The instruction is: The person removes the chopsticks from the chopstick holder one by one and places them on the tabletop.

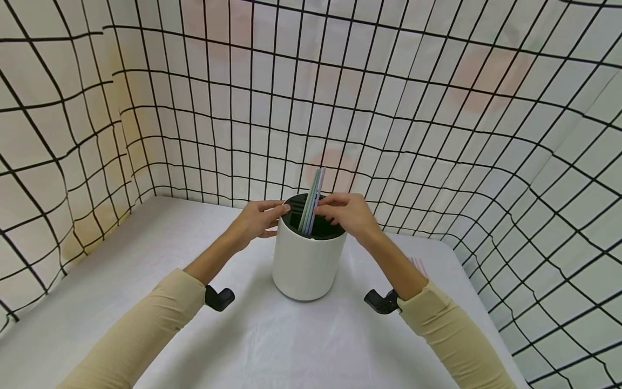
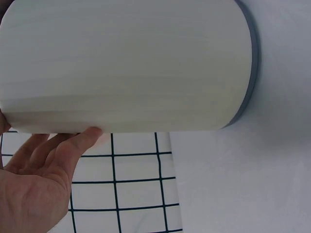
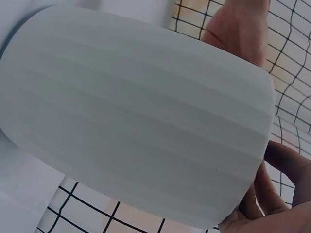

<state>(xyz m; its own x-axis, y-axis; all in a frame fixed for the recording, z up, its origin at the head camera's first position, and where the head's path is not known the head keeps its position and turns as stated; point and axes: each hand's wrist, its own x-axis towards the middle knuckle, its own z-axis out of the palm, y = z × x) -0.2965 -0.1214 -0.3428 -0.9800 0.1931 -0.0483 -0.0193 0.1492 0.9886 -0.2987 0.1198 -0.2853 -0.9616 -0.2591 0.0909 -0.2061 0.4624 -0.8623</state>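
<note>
Right hand [image 1: 351,215] pinching pastel plastic straws [image 1: 311,202] at rim of white cylindrical holder with dark inner rim [image 1: 306,259]. Left hand [image 1: 259,219] relaxed, straight fingers [image 2: 80,138] resting on holder's left rim, gripping nothing. Holder upright mid-table on white tablecloth [image 1: 146,259]. More pale pink straws [image 1: 419,266] lying right of forearm. Grid-patterned backdrop [image 1: 437,108] behind.

Straws [image 1: 311,202] in cup [image 1: 305,265], table [image 1: 146,281] ctr
</note>
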